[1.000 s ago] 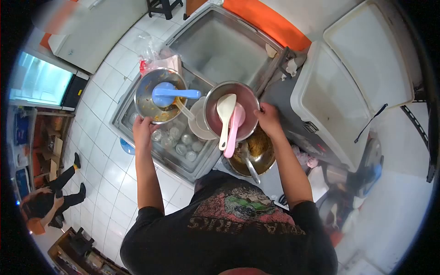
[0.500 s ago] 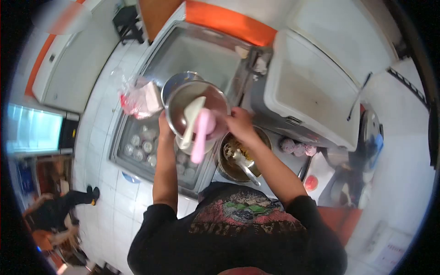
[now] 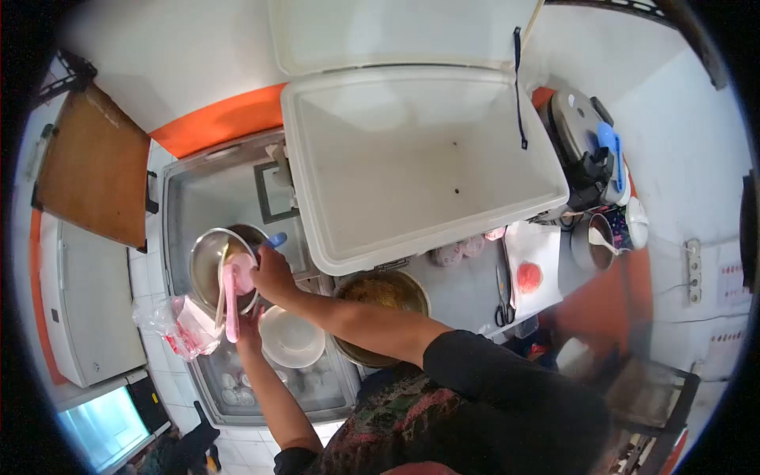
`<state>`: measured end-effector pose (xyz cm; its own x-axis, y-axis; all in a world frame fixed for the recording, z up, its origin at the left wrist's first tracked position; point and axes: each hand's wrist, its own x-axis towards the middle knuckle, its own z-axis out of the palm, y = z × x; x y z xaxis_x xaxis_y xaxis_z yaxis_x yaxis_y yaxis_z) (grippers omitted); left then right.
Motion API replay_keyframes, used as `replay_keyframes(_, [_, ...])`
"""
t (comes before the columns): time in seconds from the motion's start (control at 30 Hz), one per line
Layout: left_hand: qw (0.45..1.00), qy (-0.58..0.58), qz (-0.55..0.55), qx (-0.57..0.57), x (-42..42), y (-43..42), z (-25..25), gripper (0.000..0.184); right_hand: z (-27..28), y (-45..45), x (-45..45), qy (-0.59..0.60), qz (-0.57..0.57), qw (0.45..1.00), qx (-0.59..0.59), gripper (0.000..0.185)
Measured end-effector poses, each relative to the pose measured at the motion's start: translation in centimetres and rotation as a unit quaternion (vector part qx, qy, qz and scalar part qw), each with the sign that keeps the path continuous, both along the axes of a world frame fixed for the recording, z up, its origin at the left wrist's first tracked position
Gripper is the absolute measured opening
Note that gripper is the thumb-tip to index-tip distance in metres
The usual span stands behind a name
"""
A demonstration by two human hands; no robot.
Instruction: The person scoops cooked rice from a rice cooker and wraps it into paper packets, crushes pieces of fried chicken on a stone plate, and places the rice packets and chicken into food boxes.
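A steel bowl [image 3: 203, 257] is held tilted above the open chest freezer [image 3: 178, 207]. Inside it lean a pink scoop [image 3: 231, 294] and a cream spatula [image 3: 220, 305], handles over the near rim. My left hand [image 3: 248, 326] grips the bowl's lower edge. At its right rim my right hand [image 3: 271, 275] is closed, fingertips partly hidden, close to a blue handle [image 3: 277, 239]. A second steel vessel [image 3: 252, 233] shows behind the bowl; whether my right hand touches it I cannot tell. Below my right wrist, a white bowl [image 3: 293, 336] rests over the freezer.
A large open cooler [image 3: 427, 174] stands behind the counter. A metal basin [image 3: 384, 297] with brownish contents lies under my right forearm. Scissors [image 3: 501, 297], white paper [image 3: 532, 265] and wrapped round items [image 3: 459, 252] are farther right. A plastic bag [image 3: 182, 324] sits at the freezer's left edge.
My view has turned to the right. Both hands have carried the steel bowl leftward over the freezer, away from the basin. A white bowl beneath it has come into fuller view.
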<state>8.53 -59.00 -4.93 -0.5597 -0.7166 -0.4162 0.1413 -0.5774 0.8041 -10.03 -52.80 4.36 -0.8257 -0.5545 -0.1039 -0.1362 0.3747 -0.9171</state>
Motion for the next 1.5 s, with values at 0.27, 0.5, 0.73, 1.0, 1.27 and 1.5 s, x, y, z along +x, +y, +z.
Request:
replay_keyframes(0.27, [0.987, -0.005, 0.154, -0.053, -1.0, 0.5, -2.1, 0.054, -1.8, -0.7, -0.7, -0.028, 0.05, 0.998, -0.011, 0.034])
replay_keyframes(0.5, [0.953, 0.102, 0.284, 0.036, -2.7, 2.4, -1.1, 0.044, -4.0, -0.1, -0.3, -0.031, 0.057, 0.997, -0.04, 0.035])
replay_keyframes(0.73, [0.95, 0.195, 0.245, 0.013, -2.8, 0.7, 2.2, 0.045, -3.8, -0.1, -0.6, -0.104, 0.065, 0.992, -0.038, 0.033])
replay_keyframes(1.0, [0.783, -0.287, 0.162, -0.527, -6.9, -0.8, 3.6, 0.029, 5.7, -0.5, -3.8, -0.306, -0.01, 0.95, -0.066, 0.031])
replay_keyframes(1.27, [0.711, -0.471, 0.015, -0.522, -15.9, 5.7, 7.0, 0.05, 4.5, -2.6, -5.5, -0.313, -0.041, 0.939, -0.134, 0.012])
replay_keyframes(1.5, [0.735, -0.591, 0.084, -0.321, -18.4, 5.0, 8.0, 0.055, 4.5, -2.0, -6.1, -0.342, -0.072, 0.924, -0.155, 0.015])
